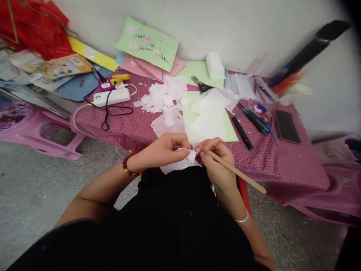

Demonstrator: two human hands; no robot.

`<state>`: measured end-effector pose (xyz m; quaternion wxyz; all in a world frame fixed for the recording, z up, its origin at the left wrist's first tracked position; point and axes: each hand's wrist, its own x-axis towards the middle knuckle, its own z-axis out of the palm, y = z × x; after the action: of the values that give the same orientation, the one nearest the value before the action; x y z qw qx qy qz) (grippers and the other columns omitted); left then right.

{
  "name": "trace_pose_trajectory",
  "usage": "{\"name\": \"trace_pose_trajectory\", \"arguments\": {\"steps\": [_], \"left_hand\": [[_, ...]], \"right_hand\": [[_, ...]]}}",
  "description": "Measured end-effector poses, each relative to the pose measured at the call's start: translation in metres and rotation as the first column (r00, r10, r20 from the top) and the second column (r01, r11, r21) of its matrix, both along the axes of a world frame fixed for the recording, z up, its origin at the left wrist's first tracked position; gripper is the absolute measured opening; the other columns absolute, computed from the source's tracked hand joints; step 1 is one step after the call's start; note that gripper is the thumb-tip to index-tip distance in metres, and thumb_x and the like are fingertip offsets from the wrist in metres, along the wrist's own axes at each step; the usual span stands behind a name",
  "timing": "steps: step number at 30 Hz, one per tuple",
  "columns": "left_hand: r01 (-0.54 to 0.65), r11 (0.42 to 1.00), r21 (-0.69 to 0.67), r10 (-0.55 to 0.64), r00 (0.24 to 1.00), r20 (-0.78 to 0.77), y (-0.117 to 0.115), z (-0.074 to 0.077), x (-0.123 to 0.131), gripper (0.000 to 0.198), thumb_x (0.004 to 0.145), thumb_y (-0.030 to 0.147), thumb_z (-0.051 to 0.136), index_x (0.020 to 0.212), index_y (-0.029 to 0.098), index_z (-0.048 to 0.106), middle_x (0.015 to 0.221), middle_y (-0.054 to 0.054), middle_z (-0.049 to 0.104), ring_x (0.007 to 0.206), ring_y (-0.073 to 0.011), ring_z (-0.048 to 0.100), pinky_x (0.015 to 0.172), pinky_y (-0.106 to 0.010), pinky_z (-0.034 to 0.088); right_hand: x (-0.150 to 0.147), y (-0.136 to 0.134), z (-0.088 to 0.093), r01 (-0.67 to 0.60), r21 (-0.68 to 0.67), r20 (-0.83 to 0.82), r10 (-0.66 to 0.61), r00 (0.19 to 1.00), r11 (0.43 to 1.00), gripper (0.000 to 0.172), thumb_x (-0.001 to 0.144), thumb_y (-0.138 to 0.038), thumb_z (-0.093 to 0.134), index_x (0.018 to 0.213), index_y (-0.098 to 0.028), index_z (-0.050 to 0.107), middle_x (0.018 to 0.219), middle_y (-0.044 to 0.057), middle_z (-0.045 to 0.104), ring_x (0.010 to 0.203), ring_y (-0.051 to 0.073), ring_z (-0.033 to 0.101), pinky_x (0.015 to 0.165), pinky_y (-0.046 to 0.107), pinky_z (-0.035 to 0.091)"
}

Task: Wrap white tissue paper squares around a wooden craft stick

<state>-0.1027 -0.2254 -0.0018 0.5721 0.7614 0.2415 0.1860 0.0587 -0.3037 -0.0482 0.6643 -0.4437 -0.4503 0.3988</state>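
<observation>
Between thumb and fingers my left hand (pixel 172 149) pinches a small white piece of thin paper (pixel 191 155) above my lap. Close by on its right, my right hand (pixel 218 158) grips a wooden stick (pixel 239 173), whose narrow tip points at the paper and whose rounded end sticks out to the lower right. The fingertips of both hands nearly meet. Beyond them, white tissue sheets (pixel 210 120) lie on a green card (pixel 231 128), and many torn white scraps (pixel 160 98) are heaped to the left.
On the checked tablecloth (pixel 118 131) are a power strip (pixel 111 97) with a black cable, scissors (pixel 201 84), a black marker (pixel 242 132), a blue tool (pixel 255 119) and a phone (pixel 287 126). A flower-decorated green card (pixel 149 43) leans at the back. Pink stools (pixel 53 128) stand beside the table.
</observation>
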Motion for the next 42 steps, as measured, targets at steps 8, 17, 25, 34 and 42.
{"name": "trace_pose_trajectory", "arguments": {"steps": [8,17,25,34,42], "left_hand": [[0.02,0.995,-0.101,-0.015,0.999,0.045,-0.001,-0.004,0.003,0.013,0.082,0.02,0.056,0.072,0.014,0.049,0.075,0.001,0.053,0.069,-0.0081,0.049,0.064,-0.021,0.039],[0.157,0.92,-0.359,-0.178,0.984,-0.025,-0.005,-0.008,0.004,0.02,0.08,0.032,0.061,0.077,0.012,0.057,0.067,0.003,0.05,0.057,-0.0061,0.043,0.05,-0.017,0.033],[0.073,0.858,-0.509,-0.022,0.994,0.104,-0.003,-0.012,0.003,0.018,0.086,0.029,0.056,0.093,0.013,0.062,0.083,-0.002,0.061,0.068,-0.0076,0.054,0.063,-0.019,0.043],[0.079,0.969,-0.235,-0.079,0.997,0.011,0.002,-0.013,-0.005,0.033,0.089,0.04,0.05,0.079,0.011,0.061,0.068,0.002,0.05,0.061,-0.0071,0.042,0.054,-0.018,0.034],[0.158,0.982,-0.101,-0.16,0.987,-0.014,0.003,-0.017,-0.003,0.032,0.093,0.037,0.043,0.093,0.012,0.064,0.083,-0.003,0.061,0.076,-0.0117,0.052,0.071,-0.023,0.042]], "right_hand": [[-0.001,-0.002,0.0,-0.071,-0.068,-0.019,0.07,0.997,0.995,0.014,0.075,-0.012,0.066,0.078,-0.022,0.056,0.082,-0.003,0.055,0.07,0.01,0.053,0.06,0.024,0.041],[0.001,-0.002,0.003,-0.092,-0.08,-0.161,0.078,0.984,0.993,0.007,0.076,-0.019,0.064,0.08,-0.024,0.061,0.077,-0.001,0.059,0.069,0.013,0.054,0.062,0.027,0.044],[0.009,-0.004,0.004,-0.163,0.036,-0.24,0.167,0.956,0.986,0.015,0.079,-0.031,0.058,0.091,-0.027,0.066,0.08,0.001,0.059,0.078,0.017,0.058,0.076,0.037,0.049],[0.003,-0.006,0.002,-0.075,0.053,-0.067,0.078,0.995,0.996,0.011,0.084,-0.032,0.061,0.084,-0.023,0.067,0.067,0.0,0.06,0.071,0.017,0.059,0.074,0.036,0.049],[-0.004,-0.004,-0.001,-0.046,0.083,-0.045,0.05,0.998,0.995,0.012,0.086,-0.026,0.057,0.083,-0.022,0.068,0.063,-0.002,0.051,0.06,0.012,0.05,0.058,0.028,0.039]]}}
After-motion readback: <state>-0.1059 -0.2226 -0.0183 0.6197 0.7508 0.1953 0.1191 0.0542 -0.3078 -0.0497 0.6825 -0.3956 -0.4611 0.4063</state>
